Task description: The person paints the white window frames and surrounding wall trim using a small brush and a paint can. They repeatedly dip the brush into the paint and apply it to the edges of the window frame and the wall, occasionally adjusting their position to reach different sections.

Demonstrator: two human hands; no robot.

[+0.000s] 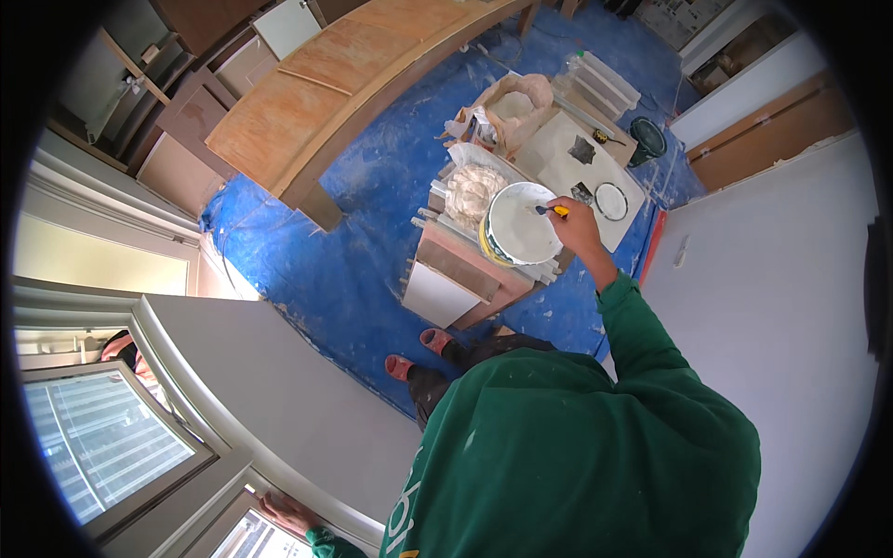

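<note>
My right hand (pixel 579 226) is closed around a putty knife (pixel 559 211) with a yellow handle. Its dark end reaches over the white round bucket (pixel 518 232), whose inside is coated with a whitish paste. My left hand (pixel 286 513) lies with its fingers stretched along the light frame of a window (pixel 228 524) at the lower left, and nothing shows in it. Just behind the bucket sits a crumpled pale bag (pixel 473 193). The bucket's white lid (pixel 610 202), with a dark rim, rests on a pale board (pixel 556 153) to the right.
Blue sheeting (pixel 321 265) covers the floor. A long orange-brown wooden counter (pixel 372 70) stands at the far left. Past the bucket are an opened bag of powder (pixel 521 102), a yellow-black tape measure (pixel 603 137) and a dark bucket (pixel 647 139). A white wall (pixel 772 279) is close on the right.
</note>
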